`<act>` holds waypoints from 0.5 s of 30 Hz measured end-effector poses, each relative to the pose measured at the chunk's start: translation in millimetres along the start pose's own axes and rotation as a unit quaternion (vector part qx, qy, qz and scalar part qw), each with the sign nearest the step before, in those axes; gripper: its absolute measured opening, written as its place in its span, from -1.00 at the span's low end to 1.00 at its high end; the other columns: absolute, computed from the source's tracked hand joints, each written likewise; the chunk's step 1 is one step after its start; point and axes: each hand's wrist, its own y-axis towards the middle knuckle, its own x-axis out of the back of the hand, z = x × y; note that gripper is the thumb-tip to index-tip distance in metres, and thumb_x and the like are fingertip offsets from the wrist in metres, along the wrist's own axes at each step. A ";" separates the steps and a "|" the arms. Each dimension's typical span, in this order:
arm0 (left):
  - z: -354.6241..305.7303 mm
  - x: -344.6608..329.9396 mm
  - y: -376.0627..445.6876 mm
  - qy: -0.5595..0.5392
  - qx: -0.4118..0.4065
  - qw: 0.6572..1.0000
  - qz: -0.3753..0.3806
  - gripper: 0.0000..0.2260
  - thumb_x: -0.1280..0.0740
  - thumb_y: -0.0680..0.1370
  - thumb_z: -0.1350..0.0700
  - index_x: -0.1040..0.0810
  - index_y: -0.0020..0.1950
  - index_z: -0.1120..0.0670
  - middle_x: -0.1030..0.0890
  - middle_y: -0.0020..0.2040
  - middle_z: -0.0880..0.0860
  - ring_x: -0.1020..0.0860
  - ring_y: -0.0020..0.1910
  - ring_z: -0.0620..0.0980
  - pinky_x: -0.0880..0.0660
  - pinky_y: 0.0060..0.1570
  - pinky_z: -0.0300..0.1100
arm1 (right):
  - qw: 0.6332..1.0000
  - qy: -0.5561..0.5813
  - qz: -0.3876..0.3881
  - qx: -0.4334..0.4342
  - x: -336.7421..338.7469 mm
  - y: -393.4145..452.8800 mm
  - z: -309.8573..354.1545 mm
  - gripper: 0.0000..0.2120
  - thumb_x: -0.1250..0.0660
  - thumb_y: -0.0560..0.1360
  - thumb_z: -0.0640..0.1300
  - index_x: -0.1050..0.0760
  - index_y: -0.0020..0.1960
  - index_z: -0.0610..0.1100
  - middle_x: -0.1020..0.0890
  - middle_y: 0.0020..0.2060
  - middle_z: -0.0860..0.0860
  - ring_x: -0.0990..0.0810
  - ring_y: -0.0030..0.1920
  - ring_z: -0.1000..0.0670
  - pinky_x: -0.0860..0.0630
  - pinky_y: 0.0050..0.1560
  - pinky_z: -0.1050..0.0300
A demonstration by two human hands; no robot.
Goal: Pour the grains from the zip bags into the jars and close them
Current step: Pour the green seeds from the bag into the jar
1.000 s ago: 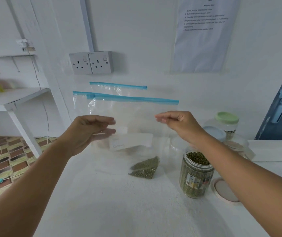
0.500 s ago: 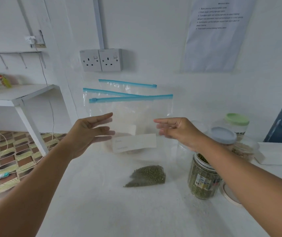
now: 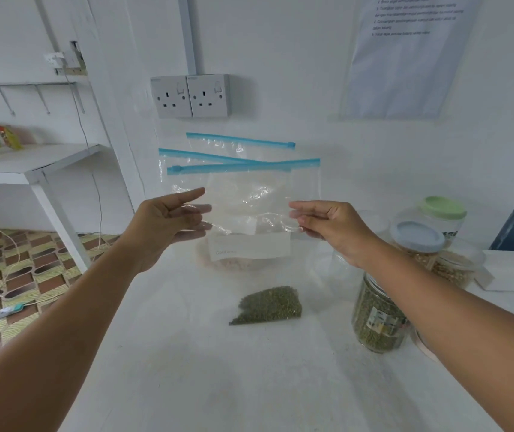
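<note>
A clear zip bag [image 3: 249,194] with a blue zipper stands upright in front of me. A small heap of green beans [image 3: 267,305] lies in its bottom corner on the white table [image 3: 187,369]. My left hand [image 3: 162,222] is at the bag's left edge, thumb in front and straight fingers behind the plastic. My right hand [image 3: 330,229] pinches the bag's right edge. An open jar of green beans [image 3: 377,319] stands under my right forearm. Behind the bag, two more zip bags lean on the wall, one labelled and holding pale grains [image 3: 234,263].
A jar with a grey-blue lid [image 3: 417,236] and one with a green lid [image 3: 444,207] stand at the back right, next to a clear empty jar [image 3: 336,269]. A loose lid [image 3: 421,344] lies beside the open jar. A double wall socket [image 3: 192,96] is above the bags.
The bag has come down and moved back towards the leaning bags, and its bean corner now rests on the table. My left hand's grip has loosened, its fingers now straight.
</note>
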 end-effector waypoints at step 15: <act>11.9 -18.4 -7.3 0.247 -0.103 0.948 -0.173 -0.45 -0.55 0.52 0.04 -0.52 0.48 -0.18 -0.28 0.54 0.03 -0.40 0.41 -0.02 -0.34 0.46 -0.16 | 0.990 -0.131 -0.044 -0.009 7.6 -19.0 24.7 -0.67 -0.48 0.58 -0.08 -0.62 0.27 0.26 -0.61 0.28 0.19 -0.59 0.23 0.23 -0.44 0.14 0.36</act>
